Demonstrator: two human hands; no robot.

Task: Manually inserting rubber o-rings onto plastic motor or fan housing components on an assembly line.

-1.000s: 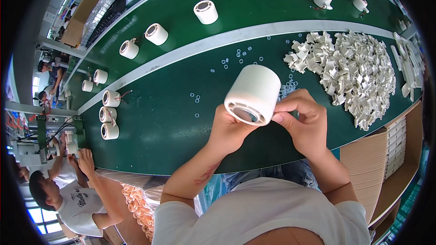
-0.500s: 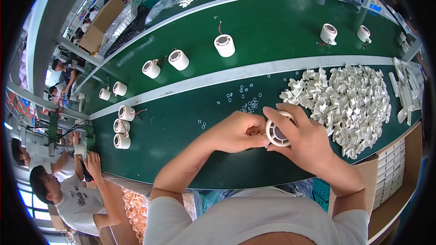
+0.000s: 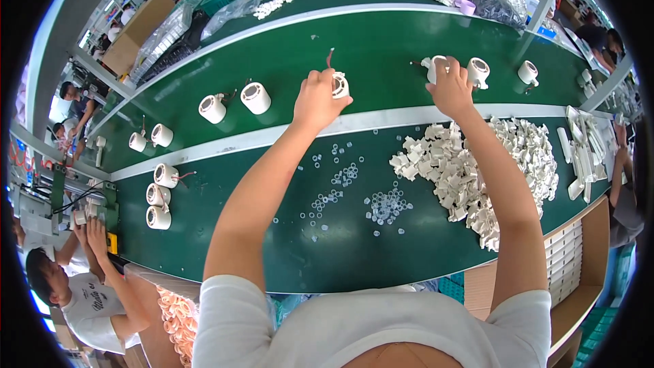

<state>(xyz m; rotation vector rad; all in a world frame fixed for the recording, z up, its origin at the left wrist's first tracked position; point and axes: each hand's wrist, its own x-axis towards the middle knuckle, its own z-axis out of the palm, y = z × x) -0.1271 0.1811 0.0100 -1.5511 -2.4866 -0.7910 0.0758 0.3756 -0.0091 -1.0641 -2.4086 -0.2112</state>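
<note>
Both my arms reach over the near bench to the green belt beyond it. Fingers and thumb of my left hand (image 3: 319,100) are closed round a white cylindrical housing (image 3: 342,84) with a slotted round top and a red wire sticking up behind it. Farther right, my right hand (image 3: 451,88) grips another white housing (image 3: 429,63) from above. Its wire points left, and my fingers hide much of it. Just right of that hand stands a third such housing (image 3: 478,72), with one more (image 3: 527,72) beyond it.
Clear small rings (image 3: 388,206) lie scattered on the near bench, left of a heap of white plastic pieces (image 3: 470,177). More housings stand at the left, on the belt (image 3: 255,97) and bench (image 3: 159,217). A raised grey rail (image 3: 272,133) divides both surfaces. A co-worker (image 3: 92,300) sits at left.
My hands have parted and moved forward from the near bench to the belt. The housing they held together is gone from there; each hand now has hold of one on the belt.
</note>
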